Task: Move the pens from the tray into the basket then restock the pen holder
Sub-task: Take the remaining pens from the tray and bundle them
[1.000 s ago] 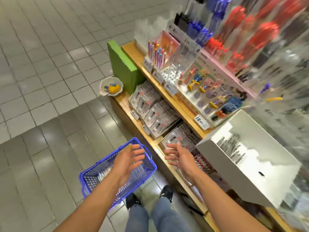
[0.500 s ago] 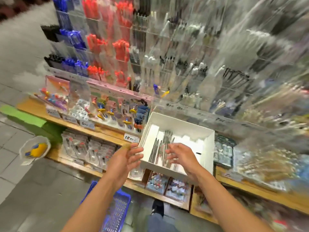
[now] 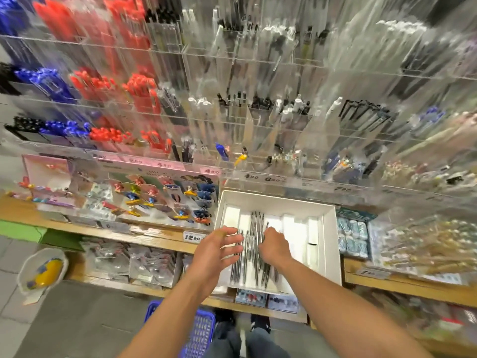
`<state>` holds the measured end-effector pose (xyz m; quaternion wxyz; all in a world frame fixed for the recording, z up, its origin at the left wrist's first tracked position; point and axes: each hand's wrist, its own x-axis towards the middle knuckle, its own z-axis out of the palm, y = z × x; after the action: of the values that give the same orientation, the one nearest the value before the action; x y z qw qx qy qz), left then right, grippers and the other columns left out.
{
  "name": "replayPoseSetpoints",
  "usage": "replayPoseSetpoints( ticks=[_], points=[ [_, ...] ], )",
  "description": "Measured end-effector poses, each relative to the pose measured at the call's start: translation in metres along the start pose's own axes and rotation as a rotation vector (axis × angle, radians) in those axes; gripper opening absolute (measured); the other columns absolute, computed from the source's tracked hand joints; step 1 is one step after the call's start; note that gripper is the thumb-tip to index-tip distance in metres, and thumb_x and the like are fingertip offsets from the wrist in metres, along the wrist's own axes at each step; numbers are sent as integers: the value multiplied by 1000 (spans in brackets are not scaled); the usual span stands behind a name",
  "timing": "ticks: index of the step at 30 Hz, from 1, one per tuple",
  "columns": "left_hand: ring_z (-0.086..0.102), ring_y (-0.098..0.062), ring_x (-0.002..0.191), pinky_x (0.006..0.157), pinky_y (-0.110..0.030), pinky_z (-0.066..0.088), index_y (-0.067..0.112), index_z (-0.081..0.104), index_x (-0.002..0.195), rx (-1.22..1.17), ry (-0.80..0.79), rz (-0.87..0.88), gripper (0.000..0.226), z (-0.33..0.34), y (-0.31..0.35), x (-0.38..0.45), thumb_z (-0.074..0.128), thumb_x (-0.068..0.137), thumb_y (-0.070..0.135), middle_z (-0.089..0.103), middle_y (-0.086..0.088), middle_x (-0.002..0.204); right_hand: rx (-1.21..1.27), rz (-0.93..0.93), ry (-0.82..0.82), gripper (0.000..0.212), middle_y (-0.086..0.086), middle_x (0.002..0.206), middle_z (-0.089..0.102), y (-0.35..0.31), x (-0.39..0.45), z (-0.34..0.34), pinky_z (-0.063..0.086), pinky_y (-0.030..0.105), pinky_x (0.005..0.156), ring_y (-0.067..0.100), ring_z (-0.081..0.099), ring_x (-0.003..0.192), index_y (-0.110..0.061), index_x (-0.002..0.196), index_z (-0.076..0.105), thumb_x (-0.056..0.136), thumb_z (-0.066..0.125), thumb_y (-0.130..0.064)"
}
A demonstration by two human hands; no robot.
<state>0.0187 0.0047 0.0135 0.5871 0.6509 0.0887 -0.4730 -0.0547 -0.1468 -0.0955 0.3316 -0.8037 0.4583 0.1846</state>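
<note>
While the left hand [image 3: 214,250] hovers fingers spread, the right hand [image 3: 275,245] seemingly curls onto pens [image 3: 254,244] in the tray [image 3: 327,244].

- The tray [image 3: 330,228] looks like matt white card, with smooth white inserts.
- The pens [image 3: 254,251] in it are glossy, dark, metallic-looking.
- The basket [image 3: 198,329] below is blue plastic mesh.
- The shelf [image 3: 165,241] edge looks like light, smooth wood.
- The pen holder [image 3: 258,99] rack above is clear glossy plastic.
- The floor [image 3: 77,324] is grey, matt tile.
- The packets [image 3: 144,262] on the lower shelf are shiny clear plastic.
</note>
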Motion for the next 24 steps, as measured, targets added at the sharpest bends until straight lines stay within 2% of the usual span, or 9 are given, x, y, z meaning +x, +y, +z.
replayPoseSetpoints(
  ticks=[3,6,10,11,13,16,19,21,24],
  points=[
    [71,-19,86,76,-32,55,13,65,113,38,-41,-19,30,-1,5,11,40,105,27,77,-4,100,10,24,15,33,6,97,59,-1,0,8,41,29,68,27,62,95,-9,117,46,87,59,-9],
    [70,-16,82,75,-32,54,14,65,112,67,-81,-37,30,-1,6,19,40,105,27,77,-3,97,19,50,1,32,9,104,61,-3,0,7,45,30,70,27,62,96,-7,114,48,87,63,-16],
    [70,-18,83,75,-32,54,13,65,113,97,-118,-69,28,4,5,27,41,105,26,77,-4,97,105,34,-25,22,3,83,58,0,-13,-10,47,31,64,18,57,71,-10,93,53,89,65,-27],
    [69,-19,85,75,-32,54,13,65,113,98,-115,-72,27,6,5,29,43,104,26,76,-5,99,163,19,-40,19,2,83,58,0,-20,-16,47,31,64,17,57,71,-10,94,55,89,65,-26],
    [67,-21,93,77,-33,53,14,64,113,120,-96,-68,23,11,4,32,47,103,25,73,-8,108,309,-11,-96,23,-1,89,61,-1,-38,-28,47,25,60,13,61,74,-13,107,56,87,63,-24],
    [63,-20,96,75,-31,52,18,61,111,188,-95,-62,15,21,1,34,50,102,24,65,-7,115,455,-115,-207,25,-5,78,64,-3,-68,-40,45,18,53,4,63,60,-24,105,54,82,61,-18],
    [66,-20,92,72,-31,54,11,61,111,210,-128,-71,18,29,-1,34,50,103,23,66,-9,109,560,-180,-274,23,-9,77,65,-5,-86,-39,50,21,51,4,63,55,-27,98,55,80,62,-16],
    [67,-21,84,71,-34,53,7,61,109,198,-110,-64,20,29,-1,36,47,104,20,67,-9,100,615,-203,-302,17,-11,83,68,-2,-85,-39,50,22,51,9,65,57,-24,98,58,84,67,-23],
    [61,-17,69,66,-33,51,8,58,109,91,-61,-60,17,25,-1,40,44,105,17,61,-6,83,632,-127,-229,16,-2,82,70,6,-65,-40,53,22,58,10,67,60,-20,96,62,91,64,-35]
  ],
)
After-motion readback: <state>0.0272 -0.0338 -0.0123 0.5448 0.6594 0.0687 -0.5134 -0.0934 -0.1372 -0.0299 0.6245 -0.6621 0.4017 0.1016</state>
